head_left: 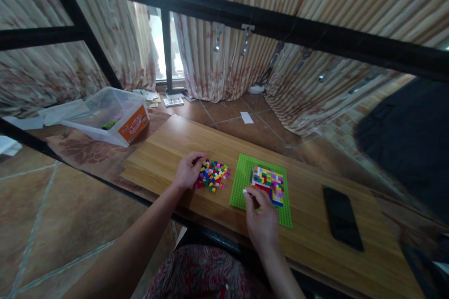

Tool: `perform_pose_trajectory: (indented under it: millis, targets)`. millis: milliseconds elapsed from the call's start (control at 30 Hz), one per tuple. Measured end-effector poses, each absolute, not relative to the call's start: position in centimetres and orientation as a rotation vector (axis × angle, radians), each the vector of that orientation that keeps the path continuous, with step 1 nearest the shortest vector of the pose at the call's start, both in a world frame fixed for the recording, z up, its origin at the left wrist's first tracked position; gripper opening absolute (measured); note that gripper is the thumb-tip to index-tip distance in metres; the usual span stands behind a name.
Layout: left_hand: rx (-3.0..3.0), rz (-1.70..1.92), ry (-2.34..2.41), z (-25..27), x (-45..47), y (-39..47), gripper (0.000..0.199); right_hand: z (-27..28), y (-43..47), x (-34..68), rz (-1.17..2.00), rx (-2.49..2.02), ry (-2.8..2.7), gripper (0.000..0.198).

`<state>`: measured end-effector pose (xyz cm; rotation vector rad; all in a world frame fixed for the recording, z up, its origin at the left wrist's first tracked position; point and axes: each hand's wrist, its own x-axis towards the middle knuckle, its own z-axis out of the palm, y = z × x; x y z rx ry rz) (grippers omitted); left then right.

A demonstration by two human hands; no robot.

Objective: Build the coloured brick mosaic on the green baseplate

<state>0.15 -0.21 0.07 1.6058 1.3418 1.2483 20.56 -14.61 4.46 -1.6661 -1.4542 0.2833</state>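
A loose pile of small toy bricks (214,174) in many colours lies on the wooden table. My left hand (188,170) rests at the pile's left edge, its fingers curled together; whatever is between them is hidden. To the right of the pile lies a green studded baseplate (242,177). On it stands a flat block of multicoloured bricks (268,177) with a red area and a blue strip along its near side. My right hand (261,215) is over the near part of the baseplate, pinching a small white brick (245,191) between thumb and forefinger.
A black phone (343,217) lies on the wooden table (308,238), right of the baseplate. A clear plastic box (105,117) with an orange label stands at the back left. A black metal bar (224,7) crosses above, with curtains (224,65) behind it.
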Motion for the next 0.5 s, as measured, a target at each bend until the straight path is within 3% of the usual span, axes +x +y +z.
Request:
perform_pose_trajectory:
  millis: [300, 500]
  targets:
    - [1.577, 1.231, 1.362, 0.4, 0.2, -0.3, 0.021, 4.5, -14.4, 28.7, -0.061, -1.927, -1.566, 0.038]
    - [1.565, 1.230, 1.356, 0.6, 0.2, -0.4, 0.021, 3.7, -13.3, 29.2, -0.132, -2.004, -1.656, 0.031]
